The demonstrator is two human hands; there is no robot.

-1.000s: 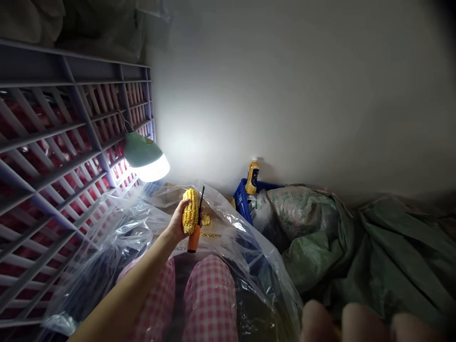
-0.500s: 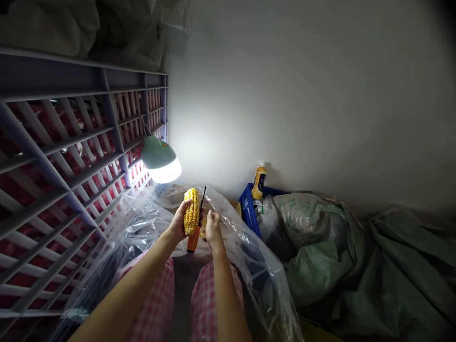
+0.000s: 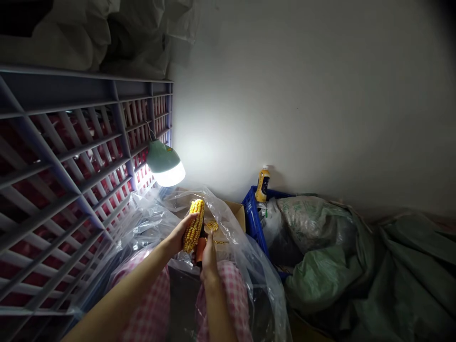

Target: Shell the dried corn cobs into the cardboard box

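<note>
My left hand (image 3: 181, 233) is closed around an ear of yellow corn (image 3: 194, 225), which tilts with its upper end to the right. Close beside it, my right hand (image 3: 209, 259) grips the orange handle of a screwdriver (image 3: 200, 251). Its dark shaft is mostly hidden behind the corn. Loose corn kernels (image 3: 212, 225) lie in a small heap just beyond my right hand, on the plastic-lined bottom of a cardboard box (image 3: 237, 213). Clear plastic sheeting (image 3: 263, 280) drapes over the box and around my knees.
A lit green lamp (image 3: 166, 164) hangs from a slatted plastic crate (image 3: 121, 135) on the left. Right of the box stands a blue crate (image 3: 254, 221) with a yellow bottle (image 3: 262, 184) and bags (image 3: 313, 221). Dark green cloth (image 3: 399, 266) is heaped farther right. A pale wall rises behind.
My right hand, earlier apart from the orange handle, has come down and closed on it. The corn has moved slightly lower and leans more to the right. The view has shifted a little.
</note>
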